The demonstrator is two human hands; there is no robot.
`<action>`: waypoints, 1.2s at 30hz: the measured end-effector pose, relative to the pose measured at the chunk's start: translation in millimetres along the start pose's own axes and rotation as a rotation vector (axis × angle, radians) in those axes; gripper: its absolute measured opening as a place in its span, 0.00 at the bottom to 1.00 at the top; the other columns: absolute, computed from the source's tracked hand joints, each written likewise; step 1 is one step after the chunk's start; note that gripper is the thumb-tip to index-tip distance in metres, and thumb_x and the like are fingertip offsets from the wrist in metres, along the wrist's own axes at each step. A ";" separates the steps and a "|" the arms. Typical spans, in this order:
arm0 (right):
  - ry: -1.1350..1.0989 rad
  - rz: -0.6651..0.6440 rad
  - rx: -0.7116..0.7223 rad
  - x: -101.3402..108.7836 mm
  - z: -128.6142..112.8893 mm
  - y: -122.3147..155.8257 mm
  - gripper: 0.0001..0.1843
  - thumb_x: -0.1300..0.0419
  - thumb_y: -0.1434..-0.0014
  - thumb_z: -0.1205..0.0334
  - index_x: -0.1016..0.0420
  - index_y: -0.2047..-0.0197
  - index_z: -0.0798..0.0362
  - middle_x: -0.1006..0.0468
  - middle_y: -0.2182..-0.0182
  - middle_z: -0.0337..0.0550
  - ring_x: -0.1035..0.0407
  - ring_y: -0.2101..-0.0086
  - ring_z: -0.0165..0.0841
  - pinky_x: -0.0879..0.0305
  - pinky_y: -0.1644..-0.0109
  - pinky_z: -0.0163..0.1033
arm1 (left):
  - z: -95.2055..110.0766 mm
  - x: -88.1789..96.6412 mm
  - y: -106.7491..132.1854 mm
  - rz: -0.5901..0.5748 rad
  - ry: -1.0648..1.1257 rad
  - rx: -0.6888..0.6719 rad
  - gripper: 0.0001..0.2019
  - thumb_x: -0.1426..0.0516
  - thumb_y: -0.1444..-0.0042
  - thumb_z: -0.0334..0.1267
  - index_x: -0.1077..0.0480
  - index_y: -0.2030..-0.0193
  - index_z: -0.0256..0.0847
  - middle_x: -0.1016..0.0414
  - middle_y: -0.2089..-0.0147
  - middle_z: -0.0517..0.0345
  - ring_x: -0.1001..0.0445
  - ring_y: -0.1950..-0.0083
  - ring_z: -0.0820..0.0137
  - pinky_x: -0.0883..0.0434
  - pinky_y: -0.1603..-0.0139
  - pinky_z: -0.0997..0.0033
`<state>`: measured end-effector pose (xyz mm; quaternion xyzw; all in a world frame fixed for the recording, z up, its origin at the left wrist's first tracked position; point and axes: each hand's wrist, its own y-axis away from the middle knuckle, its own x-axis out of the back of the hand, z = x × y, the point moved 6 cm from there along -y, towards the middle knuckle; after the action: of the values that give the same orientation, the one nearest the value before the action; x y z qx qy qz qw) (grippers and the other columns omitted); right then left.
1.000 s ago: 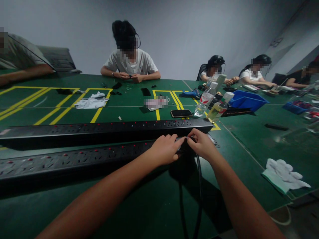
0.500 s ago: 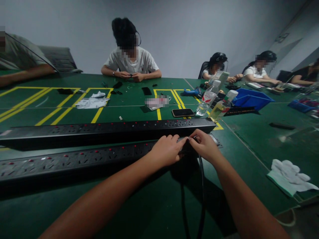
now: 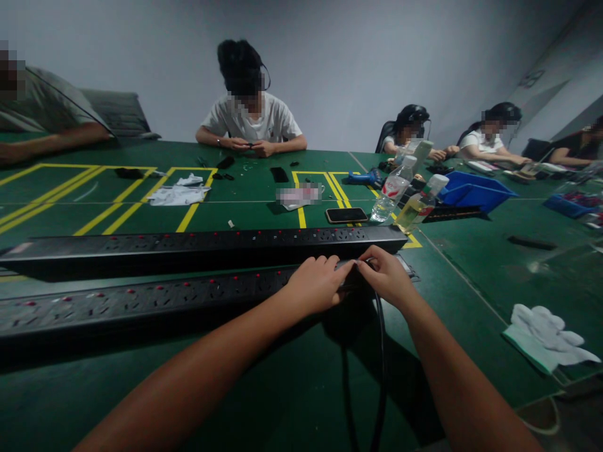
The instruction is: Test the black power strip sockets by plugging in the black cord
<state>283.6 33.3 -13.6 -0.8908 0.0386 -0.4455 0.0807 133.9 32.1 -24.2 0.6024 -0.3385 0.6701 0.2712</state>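
Two long black power strips lie across the green table. My left hand [image 3: 315, 284] rests with curled fingers on the right end of the near power strip [image 3: 141, 302]. My right hand [image 3: 387, 275] pinches something small at that same end, fingertips meeting those of the left hand; what it pinches I cannot make out. A black cable [image 3: 379, 364] drops from the strip's end toward me. The far power strip [image 3: 202, 242] lies just behind, untouched.
A phone [image 3: 343, 215], two plastic bottles [image 3: 393, 188], a blue bin [image 3: 475, 191] and white gloves [image 3: 546, 331] lie to the right. White cloths [image 3: 176, 193] lie inside yellow floor-tape lines. Several people sit working along the far edge.
Both hands stay at the strip's right end; only the view has shifted slightly.
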 end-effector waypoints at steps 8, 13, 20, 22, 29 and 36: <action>-0.004 -0.009 -0.009 -1.2 1.8 0.3 0.11 0.45 0.41 0.51 0.31 0.65 0.50 0.35 0.82 0.33 0.39 0.79 0.31 0.52 0.76 0.35 | 0.2 0.5 0.5 0.005 -0.013 0.000 0.35 0.45 0.44 0.47 0.51 0.31 0.44 0.33 0.45 0.46 0.30 0.53 0.57 0.35 0.58 0.60; -0.007 -0.005 -0.005 -0.4 0.5 0.6 0.11 0.45 0.41 0.52 0.31 0.65 0.50 0.33 0.81 0.34 0.39 0.79 0.31 0.52 0.76 0.35 | 0.6 3.1 1.0 -0.007 -0.006 0.003 0.36 0.44 0.43 0.47 0.52 0.31 0.44 0.33 0.45 0.46 0.30 0.52 0.57 0.35 0.57 0.60; -0.001 -0.009 -0.001 0.4 0.2 0.5 0.11 0.44 0.41 0.51 0.31 0.65 0.50 0.36 0.83 0.33 0.41 0.80 0.30 0.53 0.76 0.35 | 0.2 0.8 0.1 -0.016 -0.012 0.002 0.37 0.43 0.44 0.47 0.53 0.30 0.45 0.33 0.45 0.47 0.30 0.52 0.57 0.35 0.56 0.60; -0.010 -0.005 0.008 0.6 -0.1 0.8 0.11 0.44 0.41 0.51 0.31 0.65 0.50 0.36 0.82 0.33 0.41 0.79 0.30 0.52 0.76 0.35 | 0.0 -0.6 -0.1 -0.009 -0.012 0.002 0.37 0.43 0.44 0.48 0.52 0.30 0.45 0.33 0.45 0.47 0.30 0.51 0.57 0.35 0.56 0.60; -0.039 -0.002 0.033 -1.0 0.8 1.4 0.11 0.44 0.41 0.51 0.31 0.64 0.51 0.34 0.81 0.33 0.40 0.78 0.30 0.51 0.75 0.35 | 0.5 -2.6 1.0 0.024 -0.033 -0.006 0.34 0.47 0.41 0.50 0.52 0.30 0.46 0.33 0.45 0.47 0.30 0.51 0.56 0.35 0.56 0.60; 0.002 0.014 0.070 -0.1 0.6 1.4 0.12 0.45 0.41 0.51 0.30 0.66 0.51 0.35 0.82 0.33 0.41 0.79 0.30 0.53 0.75 0.35 | 1.2 -2.9 2.0 0.034 -0.066 -0.006 0.35 0.47 0.41 0.52 0.52 0.30 0.46 0.33 0.45 0.47 0.30 0.51 0.56 0.35 0.57 0.60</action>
<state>284.1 32.0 -14.2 -0.8868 0.0295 -0.4467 0.1148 133.4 30.0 -27.3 0.6177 -0.3594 0.6532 0.2503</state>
